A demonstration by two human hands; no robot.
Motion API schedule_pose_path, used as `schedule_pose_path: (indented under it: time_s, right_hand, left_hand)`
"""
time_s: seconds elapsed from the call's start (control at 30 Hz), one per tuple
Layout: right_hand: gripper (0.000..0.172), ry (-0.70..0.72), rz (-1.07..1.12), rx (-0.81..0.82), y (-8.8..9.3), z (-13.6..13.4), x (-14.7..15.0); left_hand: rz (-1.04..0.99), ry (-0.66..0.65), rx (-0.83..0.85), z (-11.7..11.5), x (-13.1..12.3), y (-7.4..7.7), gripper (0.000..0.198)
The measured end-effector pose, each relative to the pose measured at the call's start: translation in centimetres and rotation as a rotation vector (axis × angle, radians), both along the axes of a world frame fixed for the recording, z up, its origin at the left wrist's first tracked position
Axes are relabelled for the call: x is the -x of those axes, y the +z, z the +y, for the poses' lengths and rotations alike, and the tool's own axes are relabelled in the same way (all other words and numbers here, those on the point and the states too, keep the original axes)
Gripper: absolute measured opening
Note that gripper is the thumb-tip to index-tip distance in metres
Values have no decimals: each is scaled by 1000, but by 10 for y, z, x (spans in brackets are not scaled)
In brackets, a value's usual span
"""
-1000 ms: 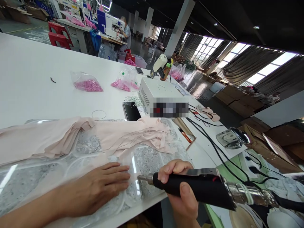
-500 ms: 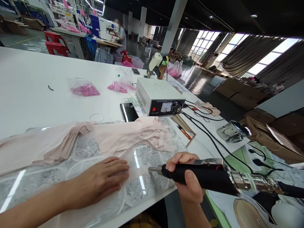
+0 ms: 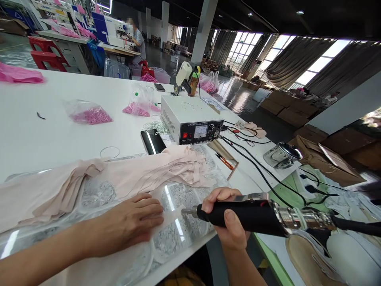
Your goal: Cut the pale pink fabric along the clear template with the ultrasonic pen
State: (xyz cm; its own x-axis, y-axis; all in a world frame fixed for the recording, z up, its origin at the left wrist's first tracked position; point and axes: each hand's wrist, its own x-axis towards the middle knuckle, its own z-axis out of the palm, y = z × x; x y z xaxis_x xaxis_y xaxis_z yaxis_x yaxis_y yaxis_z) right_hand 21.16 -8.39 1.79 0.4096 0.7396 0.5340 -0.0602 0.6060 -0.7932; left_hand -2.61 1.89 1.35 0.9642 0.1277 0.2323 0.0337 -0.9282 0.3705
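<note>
Holding a corded handpiece [image 3: 247, 217] at the end of a sheer cloth strip [image 3: 171, 216].
The fingers of our right hand [image 3: 235, 238] are wrapped closed around its black grip; those of our left hand [image 3: 127, 220] lie flat and close together on the strip, grasping nothing. The metal tip [image 3: 189, 211] points at the strip's right end, over the clear plastic cover [image 3: 169, 243] on the bench [image 3: 44, 139]; we cannot tell whether they touch. We judge this piece to be mid-work, though no mark shows how much of it is done. Just beyond lie a layered peach cloth stack [image 3: 59, 190] and a second stack [image 3: 154, 169]; whether finished or waiting, we cannot tell. Farther back sits the metered control box [image 3: 190, 113].
</note>
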Motion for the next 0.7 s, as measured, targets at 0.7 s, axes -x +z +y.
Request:
schedule_pose_path:
  time_s: [0.7]
  right_hand:
    - [15, -142, 74, 45, -2, 10, 2]
  left_hand:
    - [156, -378, 153, 43, -36, 4, 64]
